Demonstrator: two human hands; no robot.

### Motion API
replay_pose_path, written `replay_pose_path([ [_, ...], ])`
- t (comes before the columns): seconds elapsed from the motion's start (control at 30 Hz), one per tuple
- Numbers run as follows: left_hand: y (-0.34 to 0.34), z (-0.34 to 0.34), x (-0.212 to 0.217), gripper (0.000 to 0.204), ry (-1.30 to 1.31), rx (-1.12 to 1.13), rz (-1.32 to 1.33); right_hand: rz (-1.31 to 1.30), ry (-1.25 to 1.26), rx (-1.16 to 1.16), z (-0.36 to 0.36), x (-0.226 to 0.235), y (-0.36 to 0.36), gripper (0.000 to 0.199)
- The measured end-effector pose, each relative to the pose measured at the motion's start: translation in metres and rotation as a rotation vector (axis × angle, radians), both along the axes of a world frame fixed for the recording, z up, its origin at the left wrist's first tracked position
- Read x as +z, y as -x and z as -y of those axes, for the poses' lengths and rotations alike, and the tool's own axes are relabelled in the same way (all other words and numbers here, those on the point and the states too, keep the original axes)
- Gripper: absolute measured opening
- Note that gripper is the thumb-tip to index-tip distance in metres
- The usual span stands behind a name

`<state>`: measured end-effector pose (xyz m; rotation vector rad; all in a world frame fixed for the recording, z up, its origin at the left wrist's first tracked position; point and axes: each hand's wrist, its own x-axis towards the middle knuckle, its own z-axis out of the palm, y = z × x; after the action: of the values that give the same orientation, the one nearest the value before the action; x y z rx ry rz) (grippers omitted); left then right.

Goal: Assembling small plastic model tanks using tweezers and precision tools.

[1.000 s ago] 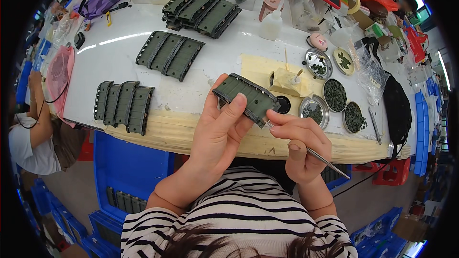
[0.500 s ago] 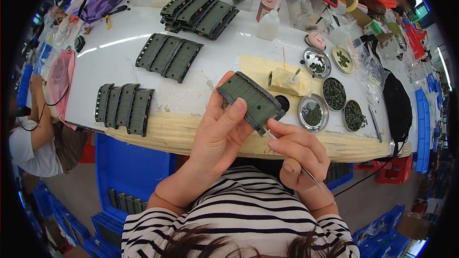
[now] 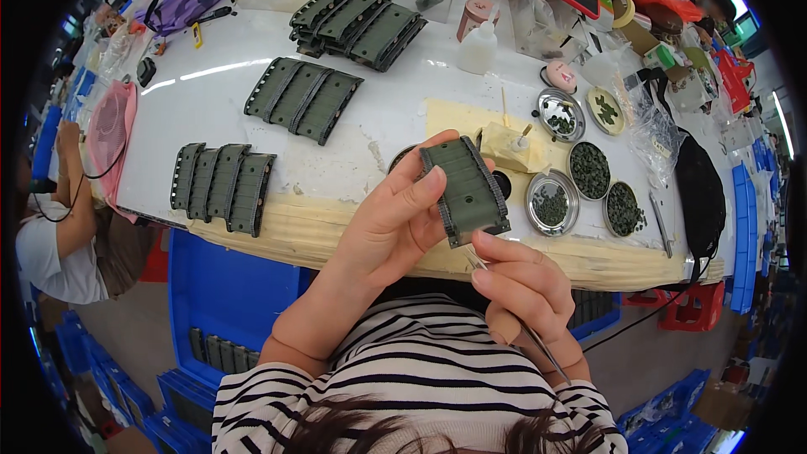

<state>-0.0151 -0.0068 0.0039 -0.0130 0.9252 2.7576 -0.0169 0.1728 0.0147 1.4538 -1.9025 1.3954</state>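
My left hand [image 3: 393, 220] holds a dark green ribbed plastic part [image 3: 465, 191] up over the table's near edge, thumb and fingers around its left side. My right hand [image 3: 523, 290] sits just below the part and grips thin metal tweezers [image 3: 538, 345], whose tip touches the part's lower edge. Small round metal dishes [image 3: 551, 202] of tiny dark pieces lie on the table just right of the part.
Rows of the same green parts lie on the white table [image 3: 210, 92]: one set at the near left [image 3: 223, 187], one in the middle [image 3: 303, 99], a stack at the back [image 3: 357, 23]. A white bottle [image 3: 479, 49] stands behind. Another person [image 3: 59, 227] sits left. Blue crates [image 3: 227, 294] stand below.
My right hand with the tweezers has moved up and left, from beside the dishes to the part's lower edge. My left hand has turned the part more upright.
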Motion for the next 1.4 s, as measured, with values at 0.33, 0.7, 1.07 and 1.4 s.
replay_pose_path([
  [0.33,0.003,0.003,-0.006,0.055,-0.163,0.003,0.054,-0.052,0.109,-0.015,-0.001,0.001,-0.003,0.046],
  [0.7,0.017,0.001,0.000,0.055,-0.674,0.033,0.239,-0.047,0.092,-0.165,0.005,0.007,-0.009,0.041],
  [1.07,0.021,-0.010,0.006,0.058,-0.671,0.079,0.323,-0.008,0.059,-0.074,-0.003,0.006,-0.006,0.047],
  [1.4,0.019,-0.011,0.005,0.059,-0.666,0.076,0.321,-0.022,0.021,-0.167,0.003,0.009,-0.007,0.041],
])
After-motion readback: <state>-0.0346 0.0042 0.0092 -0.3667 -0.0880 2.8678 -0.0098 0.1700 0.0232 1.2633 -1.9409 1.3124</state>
